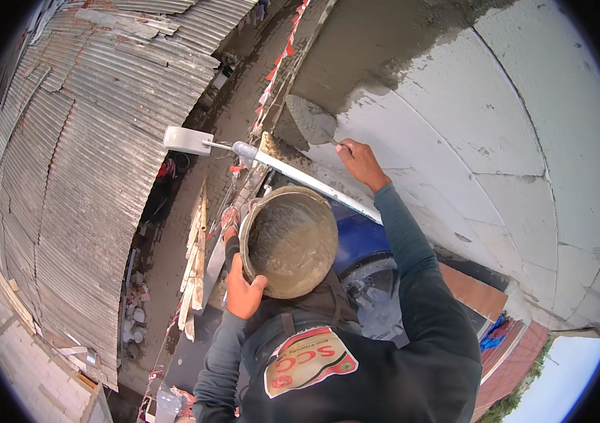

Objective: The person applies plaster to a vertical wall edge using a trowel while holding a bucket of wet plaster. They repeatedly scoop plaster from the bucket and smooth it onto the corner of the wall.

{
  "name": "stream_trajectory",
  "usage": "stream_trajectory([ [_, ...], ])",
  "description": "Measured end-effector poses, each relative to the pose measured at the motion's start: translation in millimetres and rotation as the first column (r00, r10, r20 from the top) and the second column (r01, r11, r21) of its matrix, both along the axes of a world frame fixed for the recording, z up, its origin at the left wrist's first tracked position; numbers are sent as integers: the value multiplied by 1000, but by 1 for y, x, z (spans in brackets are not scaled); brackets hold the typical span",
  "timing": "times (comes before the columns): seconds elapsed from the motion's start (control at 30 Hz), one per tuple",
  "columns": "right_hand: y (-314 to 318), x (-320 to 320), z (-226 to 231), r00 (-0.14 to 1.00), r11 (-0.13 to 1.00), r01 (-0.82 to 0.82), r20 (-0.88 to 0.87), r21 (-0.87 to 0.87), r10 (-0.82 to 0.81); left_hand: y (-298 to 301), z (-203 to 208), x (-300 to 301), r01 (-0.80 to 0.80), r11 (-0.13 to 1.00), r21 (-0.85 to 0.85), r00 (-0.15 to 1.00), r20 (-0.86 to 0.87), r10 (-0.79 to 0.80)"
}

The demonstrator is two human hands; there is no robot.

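Note:
My left hand (245,290) grips the near-left rim of a round bucket (245,224), thumb inside and fingers outside. Grey wet mortar (289,243) lies inside the bucket, in front of my body. Farther forward and to the right, my right hand (363,165) is closed round the handle of a trowel (312,121). Its broad pointed blade is coated with mortar and sits at the left edge of the pale block wall (448,127). Touching contact between blade and wall cannot be told. Fresh dark plaster (356,49) covers the wall's far part.
A white pole (321,187) with a lamp head (188,140) crosses just beyond the bucket. A blue drum (360,243) stands right of it. Corrugated roofing (81,162) spreads at the left, above a paved alley (233,116) far below. Bamboo and wood strips (195,261) lean nearby.

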State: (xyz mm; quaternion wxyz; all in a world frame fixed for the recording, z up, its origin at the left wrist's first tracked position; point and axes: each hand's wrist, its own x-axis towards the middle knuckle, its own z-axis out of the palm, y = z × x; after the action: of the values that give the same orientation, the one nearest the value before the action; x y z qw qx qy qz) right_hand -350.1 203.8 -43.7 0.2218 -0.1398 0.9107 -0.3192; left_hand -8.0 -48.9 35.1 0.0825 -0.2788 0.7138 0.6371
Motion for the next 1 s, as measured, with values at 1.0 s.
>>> stream_trajectory([
  [1.0,-12,182,122,579,629,-683,-252,371,776,1,-39,18,-81,996,26,993,-86,83],
])
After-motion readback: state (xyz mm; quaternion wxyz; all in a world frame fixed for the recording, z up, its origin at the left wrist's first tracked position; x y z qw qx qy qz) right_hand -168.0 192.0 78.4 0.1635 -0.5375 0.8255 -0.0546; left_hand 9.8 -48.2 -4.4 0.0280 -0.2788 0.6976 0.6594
